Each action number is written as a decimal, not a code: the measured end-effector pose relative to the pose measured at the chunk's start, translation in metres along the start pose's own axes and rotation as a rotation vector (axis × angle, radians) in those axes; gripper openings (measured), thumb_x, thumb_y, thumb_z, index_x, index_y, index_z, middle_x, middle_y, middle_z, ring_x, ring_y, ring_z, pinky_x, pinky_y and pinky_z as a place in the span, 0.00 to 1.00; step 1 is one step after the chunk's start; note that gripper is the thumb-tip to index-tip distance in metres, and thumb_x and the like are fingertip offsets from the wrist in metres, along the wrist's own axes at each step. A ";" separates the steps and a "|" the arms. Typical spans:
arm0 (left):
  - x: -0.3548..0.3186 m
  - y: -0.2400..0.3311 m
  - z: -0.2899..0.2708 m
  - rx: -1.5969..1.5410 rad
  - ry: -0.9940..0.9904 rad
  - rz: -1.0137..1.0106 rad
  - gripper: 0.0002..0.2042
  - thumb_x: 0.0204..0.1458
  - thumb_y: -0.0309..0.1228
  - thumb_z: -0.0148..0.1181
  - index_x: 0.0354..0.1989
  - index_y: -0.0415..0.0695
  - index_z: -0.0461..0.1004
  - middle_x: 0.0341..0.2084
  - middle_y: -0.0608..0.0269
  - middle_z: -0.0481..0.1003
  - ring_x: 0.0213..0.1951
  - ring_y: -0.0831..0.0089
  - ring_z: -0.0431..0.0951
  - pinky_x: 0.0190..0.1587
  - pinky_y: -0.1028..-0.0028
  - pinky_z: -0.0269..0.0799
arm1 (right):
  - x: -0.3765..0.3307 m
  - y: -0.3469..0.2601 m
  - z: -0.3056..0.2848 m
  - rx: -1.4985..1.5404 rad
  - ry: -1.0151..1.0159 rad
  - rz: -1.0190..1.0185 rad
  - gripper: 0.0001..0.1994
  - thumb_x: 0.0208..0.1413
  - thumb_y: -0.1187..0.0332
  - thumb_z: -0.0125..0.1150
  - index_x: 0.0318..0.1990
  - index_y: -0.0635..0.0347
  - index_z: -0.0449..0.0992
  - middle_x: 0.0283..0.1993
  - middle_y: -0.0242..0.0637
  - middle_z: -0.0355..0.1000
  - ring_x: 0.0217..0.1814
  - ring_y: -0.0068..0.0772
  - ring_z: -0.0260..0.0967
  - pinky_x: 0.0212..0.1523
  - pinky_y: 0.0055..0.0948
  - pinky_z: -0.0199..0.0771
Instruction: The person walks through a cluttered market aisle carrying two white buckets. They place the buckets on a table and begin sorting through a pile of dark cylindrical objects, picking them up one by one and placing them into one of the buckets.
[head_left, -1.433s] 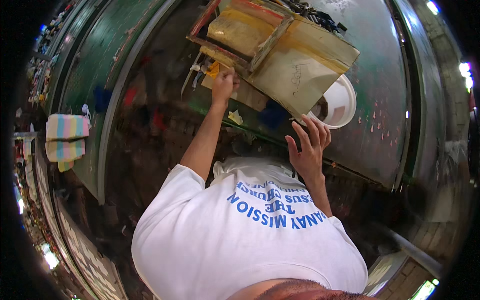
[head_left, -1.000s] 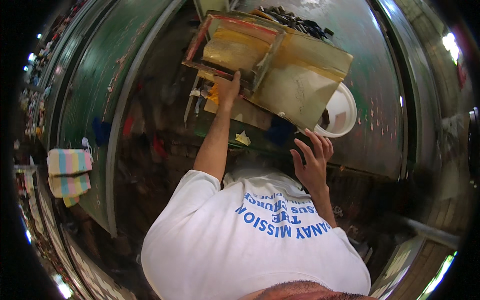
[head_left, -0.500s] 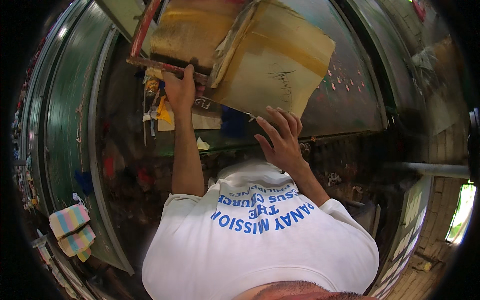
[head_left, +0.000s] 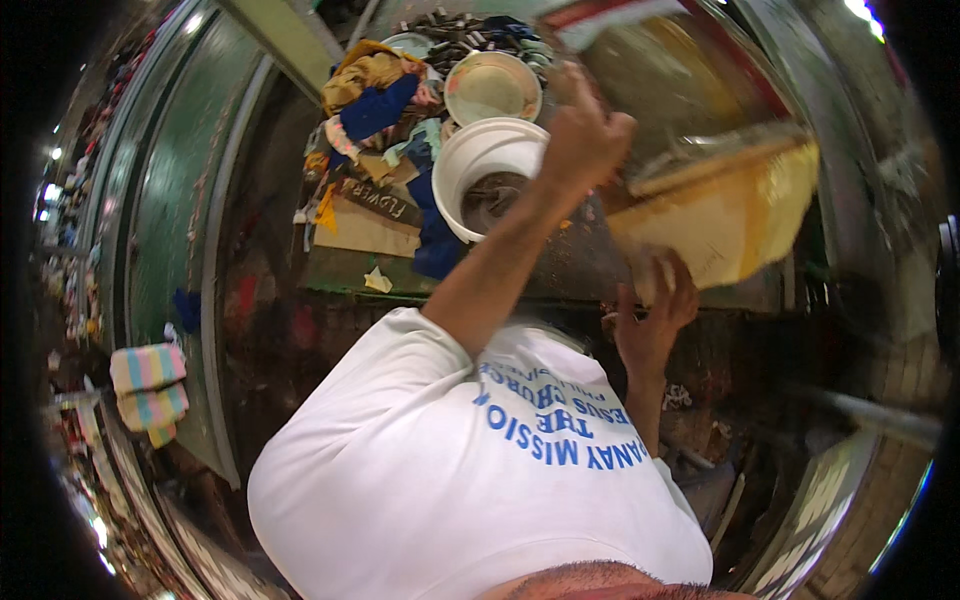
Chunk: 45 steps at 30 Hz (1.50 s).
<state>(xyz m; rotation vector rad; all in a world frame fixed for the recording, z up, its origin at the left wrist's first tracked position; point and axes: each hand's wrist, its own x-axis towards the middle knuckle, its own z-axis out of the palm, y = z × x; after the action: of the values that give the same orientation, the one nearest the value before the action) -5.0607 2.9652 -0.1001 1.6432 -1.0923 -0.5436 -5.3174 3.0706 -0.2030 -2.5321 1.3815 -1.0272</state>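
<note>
A flat screen frame (head_left: 665,95), with red wooden edges, a stained panel and a yellowish taped part, is tilted at the upper right and blurred by motion. My left hand (head_left: 590,140) reaches across to its left edge with fingers closed on it. At the lower yellow edge, my right hand (head_left: 655,315) has bent fingers apart, close to or touching that edge; I cannot tell which. Left of the frame, behind my left forearm, is a white bucket (head_left: 455,165) with dark contents. Beyond it lies a pale, stained round basin (head_left: 492,85).
Rags (head_left: 380,105) in blue, tan and other colours are heaped at the upper left. Near them is a tan board (head_left: 365,228) with a dark lettered strip. A green table (head_left: 165,190) runs along the left, a striped cloth (head_left: 148,385) at its side. Small dark pieces (head_left: 465,35) crowd the back.
The screen frame has swung to the right with my left hand, uncovering the bucket, basin and rags. My right hand has shifted right and slightly down. The view has turned a little.
</note>
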 end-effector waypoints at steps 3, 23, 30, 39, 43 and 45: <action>0.002 0.000 0.056 0.251 0.010 0.124 0.52 0.59 0.38 0.59 0.80 0.18 0.35 0.28 0.31 0.83 0.33 0.31 0.86 0.42 0.42 0.85 | -0.003 0.041 0.000 0.051 -0.113 0.164 0.36 0.64 0.62 0.74 0.78 0.52 0.65 0.82 0.52 0.60 0.85 0.60 0.53 0.82 0.67 0.46; -0.093 -0.018 -0.095 0.260 0.005 0.484 0.11 0.63 0.35 0.73 0.45 0.41 0.83 0.47 0.53 0.87 0.46 0.49 0.88 0.49 0.56 0.84 | 0.059 0.010 0.077 0.570 -0.452 0.025 0.39 0.67 0.71 0.72 0.82 0.55 0.58 0.81 0.52 0.63 0.79 0.60 0.66 0.78 0.53 0.68; -0.139 -0.109 -0.215 0.334 -0.001 0.405 0.09 0.59 0.32 0.77 0.41 0.43 0.83 0.64 0.52 0.78 0.65 0.49 0.76 0.66 0.53 0.74 | 0.069 -0.066 0.120 0.359 -0.321 -0.167 0.49 0.54 0.74 0.83 0.79 0.49 0.55 0.80 0.52 0.57 0.79 0.61 0.65 0.77 0.52 0.70; -0.187 -0.183 -0.290 0.209 -0.170 0.132 0.27 0.62 0.29 0.74 0.69 0.44 0.73 0.73 0.48 0.66 0.69 0.48 0.74 0.69 0.55 0.76 | 0.062 -0.100 0.124 0.586 -0.197 -0.042 0.42 0.40 0.79 0.90 0.60 0.50 0.66 0.71 0.43 0.64 0.73 0.45 0.70 0.70 0.42 0.81; -0.191 -0.188 -0.296 0.167 -0.189 0.210 0.32 0.64 0.29 0.73 0.75 0.44 0.66 0.74 0.45 0.65 0.71 0.46 0.73 0.71 0.54 0.75 | 0.044 -0.110 0.125 0.817 -0.086 0.087 0.40 0.44 0.81 0.88 0.60 0.51 0.65 0.69 0.42 0.65 0.71 0.43 0.71 0.68 0.43 0.83; -0.189 -0.185 -0.293 0.131 -0.183 0.220 0.32 0.64 0.29 0.73 0.75 0.44 0.66 0.74 0.44 0.65 0.71 0.46 0.73 0.71 0.53 0.74 | 0.044 -0.110 0.118 0.942 -0.056 0.170 0.39 0.45 0.81 0.88 0.60 0.51 0.65 0.67 0.42 0.66 0.70 0.42 0.72 0.68 0.42 0.83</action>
<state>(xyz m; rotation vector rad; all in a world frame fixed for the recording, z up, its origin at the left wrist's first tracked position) -4.8500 3.2841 -0.1971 1.5814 -1.4508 -0.4924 -5.1528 3.0735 -0.2313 -1.7000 0.7786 -1.1779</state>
